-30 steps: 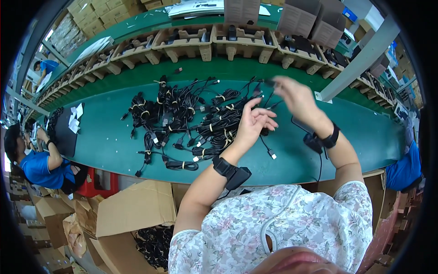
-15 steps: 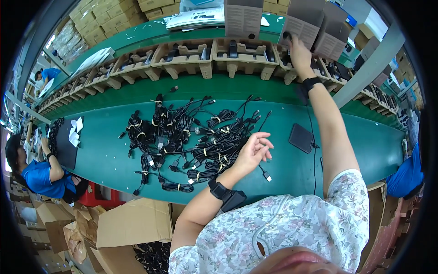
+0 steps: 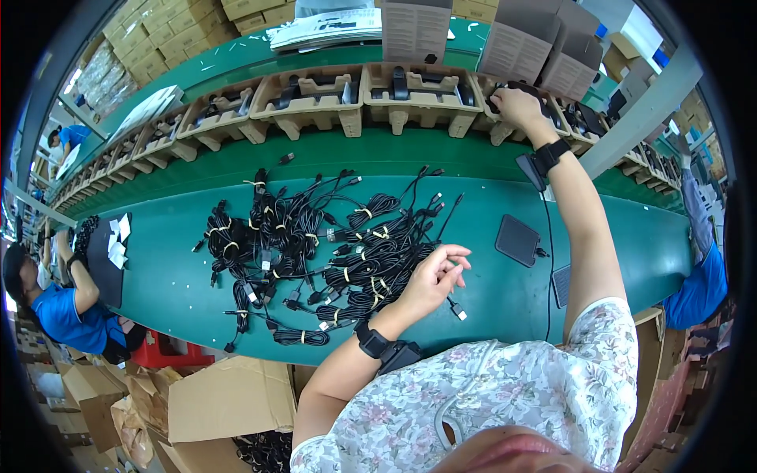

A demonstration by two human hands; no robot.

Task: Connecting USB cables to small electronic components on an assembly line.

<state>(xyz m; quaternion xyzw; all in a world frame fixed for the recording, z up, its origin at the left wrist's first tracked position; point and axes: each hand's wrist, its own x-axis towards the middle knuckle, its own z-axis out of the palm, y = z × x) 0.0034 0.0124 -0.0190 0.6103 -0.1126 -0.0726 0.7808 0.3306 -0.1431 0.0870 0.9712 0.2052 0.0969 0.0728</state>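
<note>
My right hand [image 3: 519, 108] reaches forward over a brown molded-pulp tray [image 3: 498, 126] in the row at the back of the bench. Its fingers are bent down into the tray, closed on something I cannot make out, beside black parts lying there. My left hand [image 3: 432, 284] hovers, loosely curled and holding nothing, at the right edge of a pile of black cables [image 3: 367, 264]. Each cable is coiled and bound with a pale tie. A loose metal cable plug [image 3: 457, 310] lies just below that hand.
A flat black pad-like device [image 3: 518, 240] with a cord lies right of the pile. Grey printed boxes [image 3: 516, 51] stand open behind the trays. A slanted grey post [image 3: 643, 110] rises at the right. An open carton [image 3: 233, 400] sits below the bench. Co-workers in blue [image 3: 75, 315] sit at both sides.
My right hand has come down from in front of the grey box into the tray; the dark piece seen at its fingertips no longer shows. My left hand has hardly moved.
</note>
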